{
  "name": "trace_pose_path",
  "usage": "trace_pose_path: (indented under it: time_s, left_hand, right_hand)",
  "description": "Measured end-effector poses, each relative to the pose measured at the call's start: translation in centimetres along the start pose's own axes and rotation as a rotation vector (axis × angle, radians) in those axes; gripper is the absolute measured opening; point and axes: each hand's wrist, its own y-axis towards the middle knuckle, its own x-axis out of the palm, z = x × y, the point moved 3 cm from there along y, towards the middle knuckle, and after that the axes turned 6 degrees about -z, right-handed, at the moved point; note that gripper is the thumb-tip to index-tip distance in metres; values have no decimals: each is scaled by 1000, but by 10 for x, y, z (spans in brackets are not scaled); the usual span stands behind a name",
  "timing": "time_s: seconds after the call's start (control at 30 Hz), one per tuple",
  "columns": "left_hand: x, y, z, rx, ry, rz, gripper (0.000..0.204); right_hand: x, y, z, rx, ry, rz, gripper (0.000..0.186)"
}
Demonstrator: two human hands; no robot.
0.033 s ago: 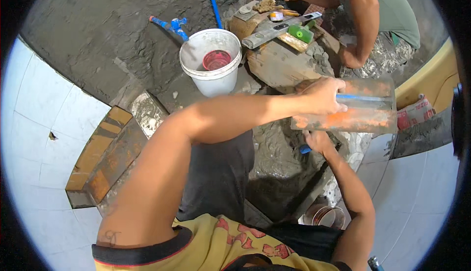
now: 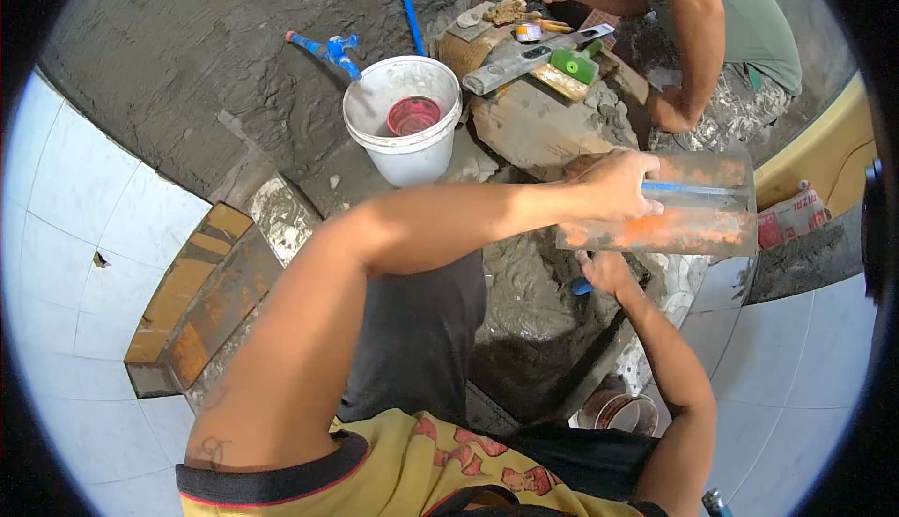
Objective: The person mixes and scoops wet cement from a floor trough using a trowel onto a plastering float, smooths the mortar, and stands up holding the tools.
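Left fingers [image 2: 650,206] clamped on orange-stained board [image 2: 702,224], hardly moved since before; right fingers [image 2: 587,262] near blue handle [image 2: 582,287], grip unclear.

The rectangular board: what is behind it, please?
Past the lower edge of the board, the right hand, a blue handle and grey mortar show; whatever lies directly behind is covered.

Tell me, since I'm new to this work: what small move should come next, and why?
Perhaps lift the stained board slightly with the left hand: its near edge adjoins the right hand in this view, the far end of that hand's blue-handled tool is hidden, and wet grey mix lies nearby.
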Motion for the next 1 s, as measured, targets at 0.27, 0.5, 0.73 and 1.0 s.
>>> trace_pose_path:
  time_s: [0.27, 0.5, 0.73, 1.0]
  left_hand:
    - [-4, -3, -1, 3, -76, -4, 34]
    - [-10, -9, 5, 68, -57, -28, 37]
    - [-3, -6, -4, 80, 2, 14, 36]
    - [6, 2, -5, 53, 30, -24, 38]
  right_hand:
    - [2, -7, 15, 136, -196, -188, 39]
    - [-7, -10, 25, 53, -190, -117, 30]
    - [-18, -21, 12, 289, -5, -145, 30]
    - [-5, -33, 36, 436, 6, -214, 30]
